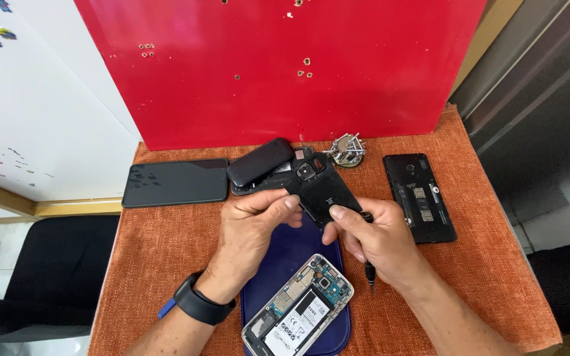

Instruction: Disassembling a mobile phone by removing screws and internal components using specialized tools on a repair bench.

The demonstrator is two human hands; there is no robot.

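My left hand (252, 227) and my right hand (374, 237) both pinch a flat black phone part (328, 194) held above the table. My right hand also holds a small black screwdriver (369, 273), its tip pointing down toward me. Below my hands an opened phone (298, 313) with its battery and circuit board showing lies on a dark blue mat (285, 257). My left wrist carries a black watch (199, 304).
An orange cloth (166, 264) covers the table. A black phone (176, 182) lies screen-up at the left, a stack of dark phones (262, 165) behind my hands, an opened black phone shell (420, 196) at the right, a small metal holder (348, 150) by the red board (278, 66).
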